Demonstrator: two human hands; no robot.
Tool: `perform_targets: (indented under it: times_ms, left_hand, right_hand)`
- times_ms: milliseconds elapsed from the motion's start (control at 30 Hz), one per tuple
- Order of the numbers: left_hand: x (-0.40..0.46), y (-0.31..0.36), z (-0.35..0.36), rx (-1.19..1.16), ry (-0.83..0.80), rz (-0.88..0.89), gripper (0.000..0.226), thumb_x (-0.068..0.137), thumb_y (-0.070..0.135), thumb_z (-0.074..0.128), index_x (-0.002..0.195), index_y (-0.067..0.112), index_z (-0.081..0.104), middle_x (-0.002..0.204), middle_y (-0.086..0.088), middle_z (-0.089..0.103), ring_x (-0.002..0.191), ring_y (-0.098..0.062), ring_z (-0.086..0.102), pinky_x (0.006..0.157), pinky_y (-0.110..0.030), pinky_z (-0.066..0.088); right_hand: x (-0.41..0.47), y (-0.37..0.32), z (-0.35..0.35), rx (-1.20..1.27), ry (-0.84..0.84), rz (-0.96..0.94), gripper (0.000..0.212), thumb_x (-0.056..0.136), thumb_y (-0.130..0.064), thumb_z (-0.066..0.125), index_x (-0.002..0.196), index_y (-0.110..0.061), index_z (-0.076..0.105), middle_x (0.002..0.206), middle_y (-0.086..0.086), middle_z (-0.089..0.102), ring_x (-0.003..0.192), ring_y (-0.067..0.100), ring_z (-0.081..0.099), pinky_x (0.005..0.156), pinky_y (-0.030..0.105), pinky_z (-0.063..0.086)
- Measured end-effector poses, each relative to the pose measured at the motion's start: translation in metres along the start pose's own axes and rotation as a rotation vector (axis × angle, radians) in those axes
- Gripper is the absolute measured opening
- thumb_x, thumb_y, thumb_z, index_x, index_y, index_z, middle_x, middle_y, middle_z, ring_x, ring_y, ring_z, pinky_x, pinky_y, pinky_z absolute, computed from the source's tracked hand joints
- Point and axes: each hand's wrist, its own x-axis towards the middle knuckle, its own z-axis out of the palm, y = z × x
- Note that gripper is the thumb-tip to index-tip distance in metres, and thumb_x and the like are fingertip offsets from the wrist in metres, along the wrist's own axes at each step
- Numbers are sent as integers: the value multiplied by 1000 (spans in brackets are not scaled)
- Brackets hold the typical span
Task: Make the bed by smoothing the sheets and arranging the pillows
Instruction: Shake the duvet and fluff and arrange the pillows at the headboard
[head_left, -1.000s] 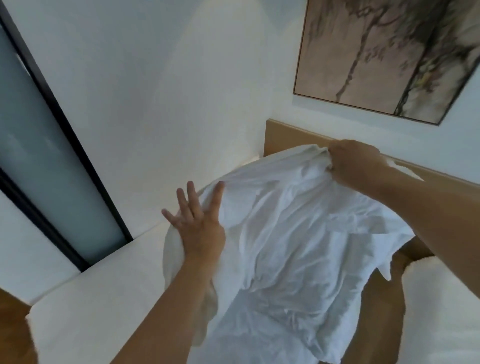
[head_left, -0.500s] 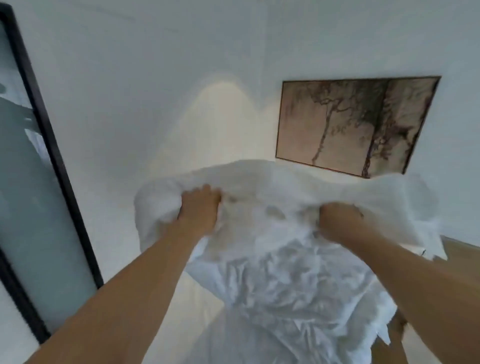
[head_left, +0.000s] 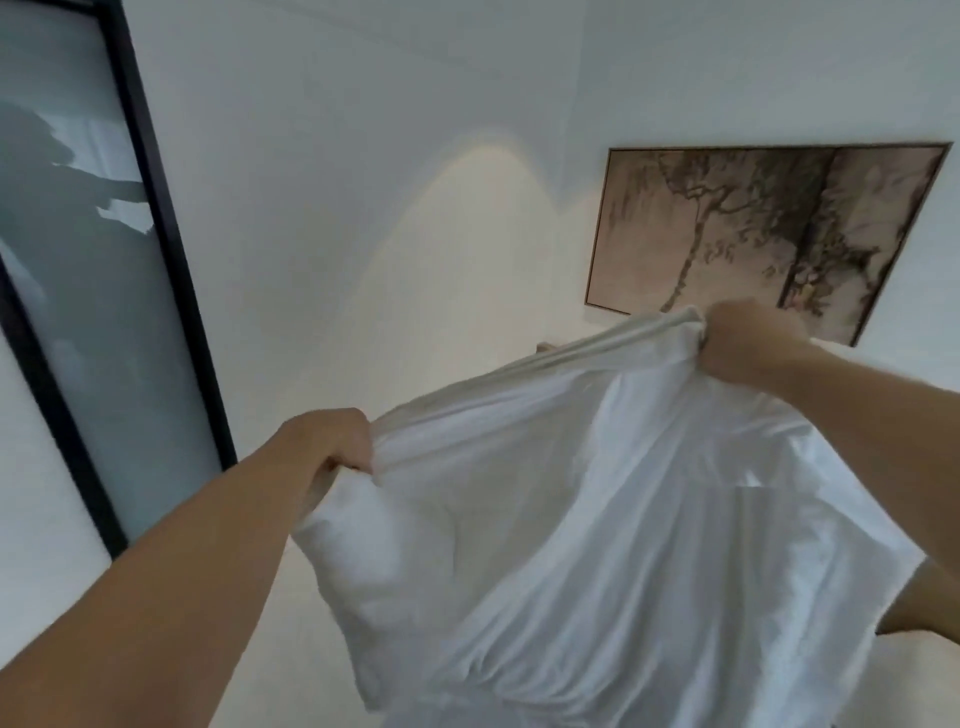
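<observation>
item: wall (head_left: 363, 156), white, fills most of the view; a warm arc of light falls on it above the bed, its source out of frame.

item: white cloth (head_left: 597, 519), by the look of it a pillowcase with its pillow inside, though a bunched sheet cannot be ruled out. held up in the air in front of the wall, stretched by its top edge between both hands and hanging below them in long folds. judged purpose: gripping two upper corners lets the weight drop so the filling settles and the creases fall out before it is laid down. its lower end runs off the bottom edge of the frame.

item: glass panel (head_left: 67, 260), frosted, in a dark frame, far left; a dim reflection shows in it, too vague to read. cut off at the left and top.

item: framed picture (head_left: 753, 234), a tree in brown tones, on the wall at right; its lower edge is partly covered by the cloth and the right hand.

item: right hand (head_left: 748, 343), fingers curled tight round a gathered corner of the cloth, raised higher.

item: left hand (head_left: 332, 441), closed in a fist on the opposite corner, lower and nearer the camera.

item: headboard (head_left: 545, 347), a sliver of wood just above the cloth's edge; the mattress and other bedding are hidden behind the cloth or blurred.
</observation>
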Motion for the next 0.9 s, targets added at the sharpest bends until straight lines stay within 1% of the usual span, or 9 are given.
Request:
perform_targets:
  times_ms: [167,233,300,400,500,567,667,767,900]
  left_hand:
    - [-35,-20,-29,373,726,-178,40,85,13,49,124,12,39,110,-13,47,97,-33,50,73,-40,41]
    - [-44,11,-22,300,967,123,52,81,27,57,128,14,39,122,-13,42,107,-35,47,84,-44,40]
    - [-46,41,5,13,795,496,79,74,57,61,138,21,32,138,-10,36,122,-32,42,102,-50,35]
    - [-26,33,62,120,376,302,108,64,69,66,148,27,12,147,-5,33,135,-26,33,115,-58,11]
    - [-14,4,99,83,149,116,35,81,30,61,111,15,50,105,-4,60,108,-28,56,94,-38,41]
    - [-12,0,93,30,84,93,11,88,14,52,98,10,55,96,-4,58,94,-25,59,78,-35,49]
    - [-13,-13,47,115,159,79,13,93,14,49,102,9,57,107,-6,60,99,-26,59,85,-36,50]
    - [-26,-31,-8,184,347,102,37,95,24,51,130,12,51,127,-6,56,116,-26,54,95,-38,46]
    - [-59,-59,-53,481,714,-69,20,93,11,40,109,15,51,75,3,53,75,-22,57,83,-37,34]
  right_hand:
    - [7,-24,15,50,-12,-36,14,83,-19,51,87,-11,62,88,11,65,77,29,60,67,33,47]
    - [16,-29,12,54,3,-51,17,84,-20,51,89,-11,64,88,12,65,78,30,60,66,33,44]
    - [21,-33,6,69,28,-62,17,84,-19,51,91,-8,63,90,15,65,82,32,62,67,34,45]
    - [18,-33,1,55,72,-99,17,84,-16,52,91,-5,63,87,16,63,81,34,62,67,36,48]
    - [9,-22,-2,44,96,-71,14,85,-16,51,91,-8,61,90,14,62,82,32,60,63,34,39]
    - [4,-15,1,20,98,-48,15,86,-17,50,92,-9,61,93,14,63,85,33,61,65,35,41]
    - [-3,-8,12,31,101,-2,15,87,-16,51,93,-8,62,94,16,64,87,35,62,65,36,39]
    - [-8,2,31,45,63,28,17,84,-17,52,92,-8,64,92,15,65,85,35,63,67,36,45]
    - [-9,-7,42,83,15,60,18,80,-17,53,91,-10,65,90,13,65,84,35,64,73,40,53]
